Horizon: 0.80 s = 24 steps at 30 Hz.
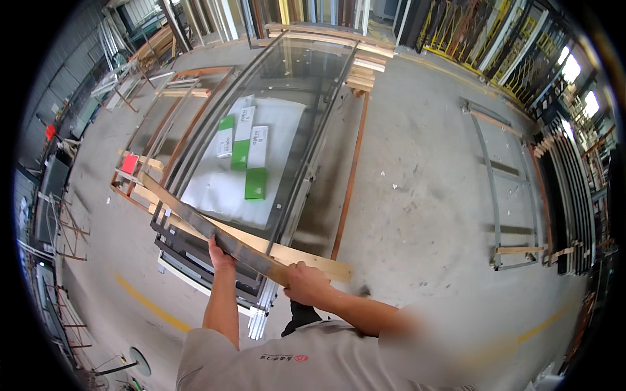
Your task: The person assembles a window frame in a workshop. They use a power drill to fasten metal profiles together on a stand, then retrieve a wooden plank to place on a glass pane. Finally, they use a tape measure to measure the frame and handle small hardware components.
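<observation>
My left hand (223, 255) is closed on the near edge of a long, dark-stained wooden plank (189, 212). Around the same plank's right end my right hand (308, 284) is wrapped. The plank slants from upper left to lower right over the near end of a stack of dark-framed glass panels (297, 72). A paler wooden plank (329, 266) lies across the stack beneath it, partly hidden. On the top glass, past my hands, rests a white sheet (283, 150) with several green-and-white boxes (255, 184) on it.
Wooden strips (365, 64) lie at the stack's far end. An orange-brown metal rack (222, 72) stands left, with a red piece (130, 163) at its near corner. A grey metal frame (493, 195) is on the floor at right, beside dark frames (574, 202) stacked upright.
</observation>
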### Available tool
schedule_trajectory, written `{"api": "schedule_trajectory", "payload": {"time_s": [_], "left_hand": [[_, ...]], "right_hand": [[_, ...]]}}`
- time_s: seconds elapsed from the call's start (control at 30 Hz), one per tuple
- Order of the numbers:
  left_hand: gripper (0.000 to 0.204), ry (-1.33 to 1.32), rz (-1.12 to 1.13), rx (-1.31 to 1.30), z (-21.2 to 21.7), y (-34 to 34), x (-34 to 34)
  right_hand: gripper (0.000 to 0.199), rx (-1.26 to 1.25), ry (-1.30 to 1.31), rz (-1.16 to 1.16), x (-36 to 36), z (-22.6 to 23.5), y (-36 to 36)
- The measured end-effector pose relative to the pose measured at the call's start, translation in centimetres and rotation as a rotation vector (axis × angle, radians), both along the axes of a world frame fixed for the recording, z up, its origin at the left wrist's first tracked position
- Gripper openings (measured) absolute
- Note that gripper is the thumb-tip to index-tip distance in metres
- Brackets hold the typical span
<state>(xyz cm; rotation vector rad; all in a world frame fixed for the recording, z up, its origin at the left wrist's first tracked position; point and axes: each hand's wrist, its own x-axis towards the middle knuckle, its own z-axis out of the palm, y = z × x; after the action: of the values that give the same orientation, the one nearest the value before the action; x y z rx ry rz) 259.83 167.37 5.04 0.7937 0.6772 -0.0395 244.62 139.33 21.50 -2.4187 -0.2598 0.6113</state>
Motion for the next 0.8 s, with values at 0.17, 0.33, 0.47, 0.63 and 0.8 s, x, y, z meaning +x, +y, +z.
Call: {"api": "schedule_trajectory", "payload": {"time_s": [0.17,0.33,0.47,0.63,0.8], "left_hand": [[0.049,-0.181,-0.068,-0.064,4.1,-12.3,-7.3],[0.053,-0.426,-0.344,-0.137,10.7,-24.2,-11.8],[0.053,-0.625,-0.625,-0.451,12.5,-26.6,-8.9],[0.064,-0.472,-0.306,-0.323,16.4,-33.6,-0.5],[0.059,-0.442,-0.324,-0.379,8.9,-43.5,9.7]], "right_hand": [[0.048,0.025,-0.346,-0.271,-8.9,-8.0,-13.1],[0.047,0.042,-0.179,-0.4,-13.0,-8.9,-24.4],[0.045,0.081,-0.285,-0.452,-12.3,-8.4,-31.9],[0.044,0.124,-0.249,-0.41,-7.9,-9.6,-39.4],[0.044,0.01,-0.011,-0.354,-1.8,-12.3,-47.9]]}}
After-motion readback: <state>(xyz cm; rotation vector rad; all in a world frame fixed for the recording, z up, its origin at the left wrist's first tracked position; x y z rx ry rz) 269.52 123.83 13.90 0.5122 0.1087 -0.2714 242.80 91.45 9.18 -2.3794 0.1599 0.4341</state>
